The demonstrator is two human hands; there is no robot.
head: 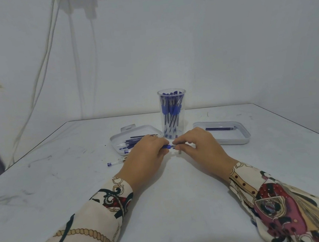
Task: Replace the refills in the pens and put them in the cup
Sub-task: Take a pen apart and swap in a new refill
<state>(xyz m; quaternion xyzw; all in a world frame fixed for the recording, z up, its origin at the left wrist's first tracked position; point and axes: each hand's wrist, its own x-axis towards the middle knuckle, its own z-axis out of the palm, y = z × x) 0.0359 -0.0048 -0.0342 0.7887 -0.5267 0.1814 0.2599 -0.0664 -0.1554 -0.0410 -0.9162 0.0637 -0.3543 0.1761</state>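
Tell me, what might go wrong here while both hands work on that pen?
The pen is pinched between the left hand and right hand above the table; a small part could slip and roll away. The tall cup stands just behind the knuckles, packed with pens, so a forward nudge might tip it.

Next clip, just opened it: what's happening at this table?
A person is working a blue pen held between both hands, the left hand and the right hand each gripping one end just above the table. Behind them a clear cup already stands full of pens. A tray on the left holds many refills, the right tray only a few. A pen barrel lies loose by the left hand.
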